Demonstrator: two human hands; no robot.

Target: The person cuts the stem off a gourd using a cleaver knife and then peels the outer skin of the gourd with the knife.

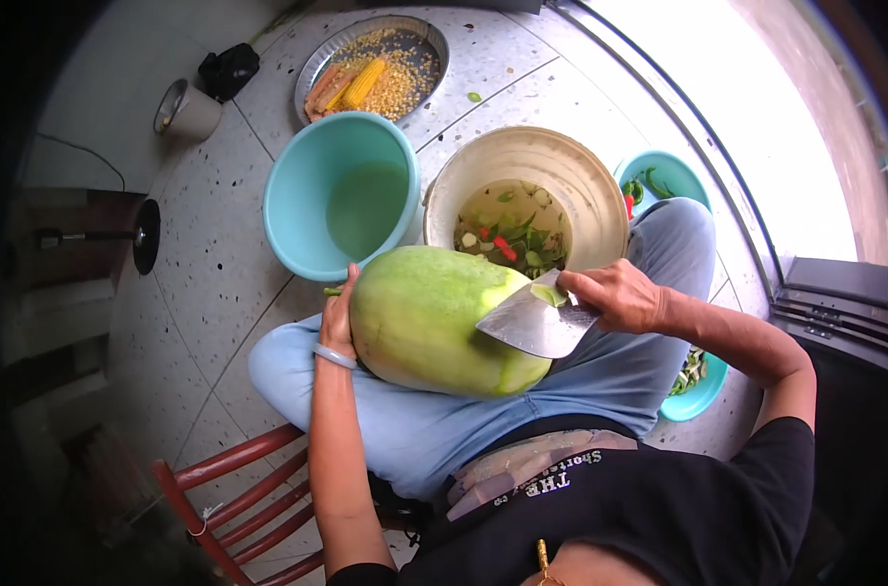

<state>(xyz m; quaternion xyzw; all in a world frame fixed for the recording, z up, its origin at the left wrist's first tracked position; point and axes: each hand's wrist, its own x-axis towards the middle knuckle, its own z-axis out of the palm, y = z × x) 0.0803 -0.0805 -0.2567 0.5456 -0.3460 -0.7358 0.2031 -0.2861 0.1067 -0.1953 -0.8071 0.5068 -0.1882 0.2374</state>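
A large pale-green melon [424,322] lies sideways across my lap, its stem end to the left. My left hand [340,317] is pressed round that end and steadies it; a bracelet circles the wrist. In my right hand [615,296] is a cleaver [537,330], its broad blade lying against the melon's right part. A piece of green peel [549,294] sits on the blade near my fingers. The skin at the upper right of the melon looks paler and cut. My right fingers partly hide the cleaver's handle.
Beyond the melon stand a turquoise basin [286,210] with water and a large bucket [600,186] holding water and vegetable scraps. Farther off is a metal tray [434,59] with corn. Turquoise bowls [693,176] with peppers and greens [698,400] sit at right. A red chair [239,454] is lower left.
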